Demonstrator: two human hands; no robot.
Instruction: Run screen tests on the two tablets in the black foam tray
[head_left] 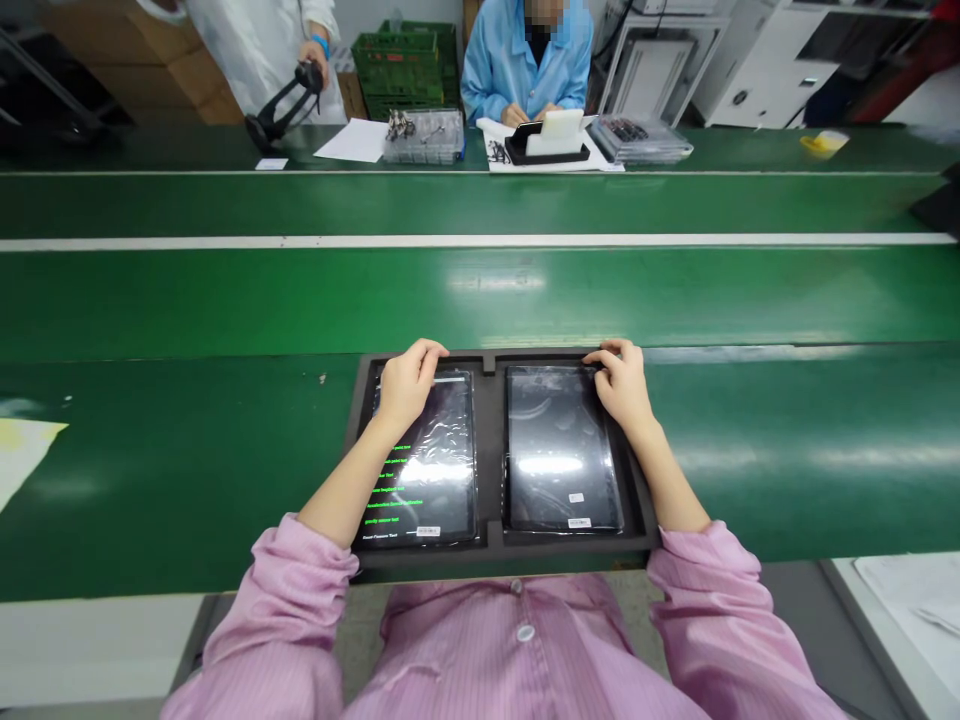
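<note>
A black foam tray (pixel 491 455) with two side-by-side recesses lies on the near green conveyor belt (pixel 187 450), right in front of the person in the pink striped shirt. In the left recess sits a black tablet with lines of green text on its lit screen (pixel 435 470); in the right recess sits a second black tablet with a dark, film-covered screen (pixel 559 450) and small white labels near its lower edge. The left hand (pixel 409 385) rests over the top end of the lit tablet, fingers curled down onto its upper edge and the tray rim. The right hand (pixel 622 385) rests on the upper right corner of the dark tablet, fingers bent against that corner. Both hands touch the tablets; whether they truly pinch them cannot be told. The hands are well apart, one per tablet. Across the belts, on the far green worktop (pixel 750 150), a person in a light blue coat (pixel 525 65) bends over a white device on a black stand (pixel 551 140), beside clear plastic trays (pixel 424 135) and a white paper sheet (pixel 352 140).
</note>
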